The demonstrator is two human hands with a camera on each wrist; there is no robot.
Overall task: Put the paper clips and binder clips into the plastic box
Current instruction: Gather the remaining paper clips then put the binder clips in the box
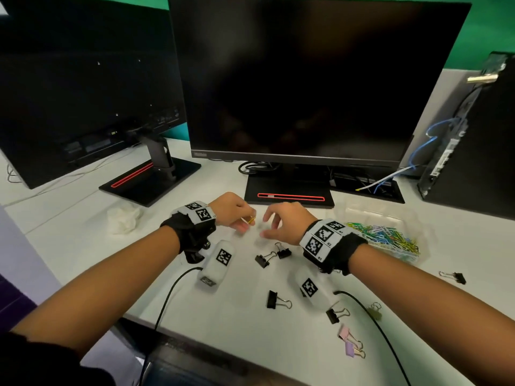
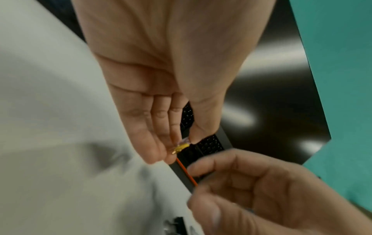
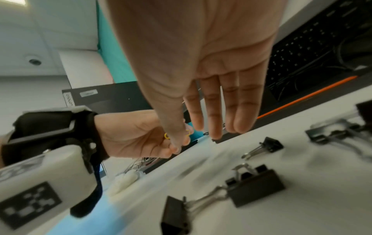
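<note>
My left hand (image 1: 245, 222) pinches a yellow paper clip (image 1: 251, 219) between thumb and fingertips, just above the white desk (image 1: 228, 310); the left wrist view shows the clip (image 2: 179, 148) at the fingertips. My right hand (image 1: 266, 225) hovers beside it with relaxed, nearly straight fingers (image 3: 213, 111), holding nothing. The clear plastic box (image 1: 409, 218) lies to the right, with several coloured paper clips (image 1: 386, 236) in it. Black binder clips (image 1: 263, 259) (image 1: 276, 300) (image 1: 457, 277) lie scattered on the desk. Pink and purple binder clips (image 1: 351, 344) sit near the front edge.
Two dark monitors stand behind the hands, their stand bases (image 1: 289, 195) (image 1: 150, 179) close by. A crumpled white tissue (image 1: 124, 218) lies to the left and a black computer tower (image 1: 473, 135) stands at the right. Black cables (image 1: 167, 299) (image 1: 373, 321) cross the front of the desk.
</note>
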